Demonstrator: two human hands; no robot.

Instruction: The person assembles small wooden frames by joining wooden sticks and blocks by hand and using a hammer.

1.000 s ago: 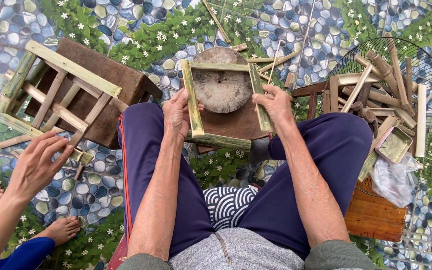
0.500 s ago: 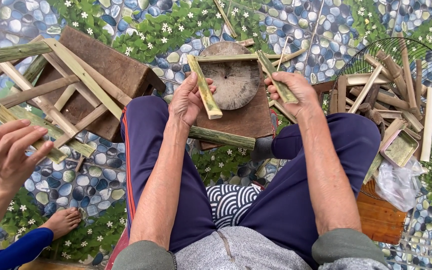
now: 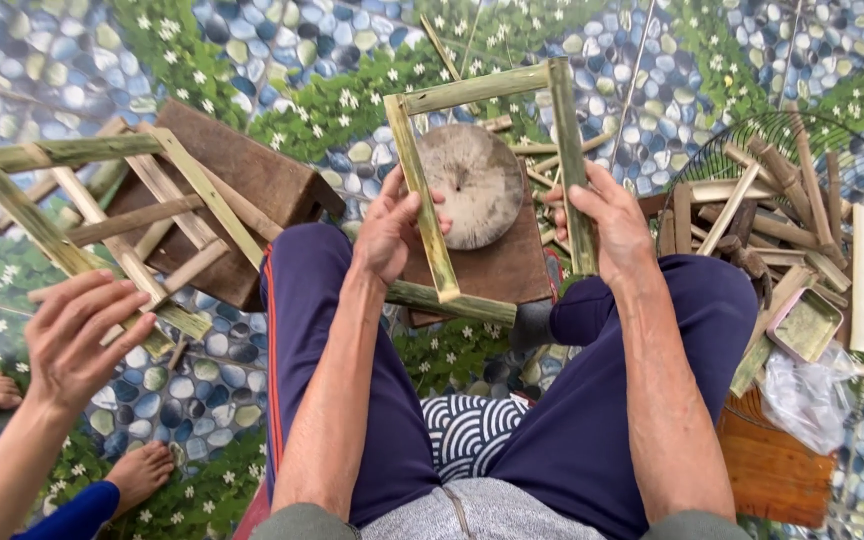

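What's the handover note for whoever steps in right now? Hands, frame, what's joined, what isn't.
Left hand: gripping the left rail of the bamboo frame.
Right hand: gripping its right rail.
Frame held tilted above the round wooden block between the knees.
Done: four rails form a rectangle.
Left: joints not checkable from here; loose bamboo pieces lie at right.
Another person's hand touches a larger bamboo frame.

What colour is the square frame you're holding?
Pale green and tan, like split bamboo; the square frame shows best in the head view.

Bamboo frame point(image 3: 492, 180) above round block point(image 3: 472, 185), stick pile point(image 3: 782, 220) right.
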